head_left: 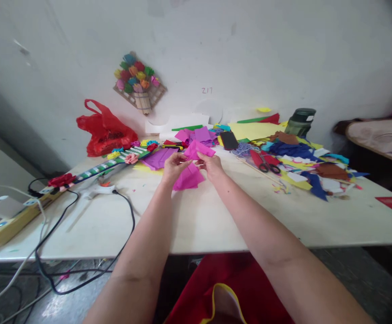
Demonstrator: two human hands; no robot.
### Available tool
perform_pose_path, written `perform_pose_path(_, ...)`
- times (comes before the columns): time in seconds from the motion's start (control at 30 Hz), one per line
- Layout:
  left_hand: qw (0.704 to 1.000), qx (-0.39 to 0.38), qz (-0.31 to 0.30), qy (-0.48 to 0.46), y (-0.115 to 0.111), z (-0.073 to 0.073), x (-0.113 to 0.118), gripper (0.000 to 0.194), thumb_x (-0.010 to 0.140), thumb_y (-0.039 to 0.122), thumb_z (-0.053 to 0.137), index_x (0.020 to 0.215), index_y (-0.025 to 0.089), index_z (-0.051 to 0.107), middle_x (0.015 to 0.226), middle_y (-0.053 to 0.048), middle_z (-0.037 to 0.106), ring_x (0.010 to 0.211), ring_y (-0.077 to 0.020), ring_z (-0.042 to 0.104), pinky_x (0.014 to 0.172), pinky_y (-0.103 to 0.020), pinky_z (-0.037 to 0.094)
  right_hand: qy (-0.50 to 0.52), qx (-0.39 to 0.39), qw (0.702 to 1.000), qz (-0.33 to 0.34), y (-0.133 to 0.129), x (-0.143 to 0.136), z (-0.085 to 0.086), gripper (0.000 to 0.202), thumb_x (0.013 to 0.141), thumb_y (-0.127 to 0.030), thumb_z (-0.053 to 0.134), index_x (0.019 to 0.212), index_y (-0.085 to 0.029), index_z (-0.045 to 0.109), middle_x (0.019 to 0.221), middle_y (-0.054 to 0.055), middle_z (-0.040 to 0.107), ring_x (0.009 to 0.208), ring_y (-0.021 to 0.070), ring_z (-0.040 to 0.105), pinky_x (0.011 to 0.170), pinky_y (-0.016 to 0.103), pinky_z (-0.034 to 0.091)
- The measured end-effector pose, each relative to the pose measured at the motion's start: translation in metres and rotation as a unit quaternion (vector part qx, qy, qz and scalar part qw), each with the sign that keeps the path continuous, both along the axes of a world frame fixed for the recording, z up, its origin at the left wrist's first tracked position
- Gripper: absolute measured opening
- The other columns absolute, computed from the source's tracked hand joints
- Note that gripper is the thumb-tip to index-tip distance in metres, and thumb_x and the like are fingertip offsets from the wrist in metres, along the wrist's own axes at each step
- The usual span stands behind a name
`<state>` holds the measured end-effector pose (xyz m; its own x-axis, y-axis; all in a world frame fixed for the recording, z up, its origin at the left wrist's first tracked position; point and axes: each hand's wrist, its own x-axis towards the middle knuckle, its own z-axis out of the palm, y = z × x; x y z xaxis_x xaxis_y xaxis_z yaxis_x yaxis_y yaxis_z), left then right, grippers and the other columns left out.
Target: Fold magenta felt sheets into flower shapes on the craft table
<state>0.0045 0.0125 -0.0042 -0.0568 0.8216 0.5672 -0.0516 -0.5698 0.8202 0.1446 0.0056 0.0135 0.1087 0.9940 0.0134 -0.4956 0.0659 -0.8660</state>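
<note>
A folded piece of magenta paper [198,149] is held up between my two hands above the middle of the table. My left hand [175,167] pinches its lower left side, and my right hand [211,165] pinches its lower right. More magenta paper [189,177] lies on the table just under my hands. Purple sheets [158,157] rest to the left, and a stack of purple and magenta squares [200,135] sits behind. The fingertips of both hands are partly hidden by the paper.
On the left are a white glue gun [99,191] with a black cord, a yellow power strip [16,220] and a red plastic bag [106,128]. Scissors [269,167], a dark phone [229,140], colored scraps [304,157] and a green bottle [299,122] occupy the right.
</note>
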Motion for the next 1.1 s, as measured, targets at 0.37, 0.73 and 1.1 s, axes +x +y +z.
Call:
perform_pose_path(0.37,0.998,-0.049,0.004,0.026,-0.008,0.006,-0.001,0.025,0.059,0.032,0.080,0.064,0.013,0.063,0.061,-0.001,0.063,0.059,-0.0113,0.059,0.062,-0.025,0.047,0.013,-0.009,1.000,-0.008,-0.004,-0.001,0.003,0.008,0.069,-0.014,0.069,0.072,-0.013,0.061,0.049,-0.003,0.059,0.040,0.0085,0.053,0.036,0.018,0.037)
perform_pose_path(0.73,0.987,-0.127,-0.039,-0.093,-0.013,0.013,0.000,0.037,0.047,0.028,0.084,0.061,0.014,0.053,0.053,0.000,0.062,0.051,-0.0108,0.060,0.058,-0.024,0.050,0.008,-0.006,1.000,-0.020,-0.007,-0.004,0.004,0.007,0.069,-0.014,0.067,0.070,-0.014,0.059,0.047,-0.003,0.057,0.037,0.0081,0.051,0.034,0.017,0.035)
perform_pose_path(1.1,0.971,-0.191,-0.103,-0.098,-0.017,0.010,0.010,0.046,0.049,0.037,0.085,0.078,0.014,0.057,0.062,0.000,0.063,0.054,-0.0111,0.060,0.056,-0.025,0.050,0.031,0.011,0.999,-0.011,-0.007,-0.008,-0.001,0.012,0.062,-0.017,0.072,0.065,-0.013,0.062,0.050,-0.002,0.060,0.042,0.0083,0.052,0.037,0.018,0.034)
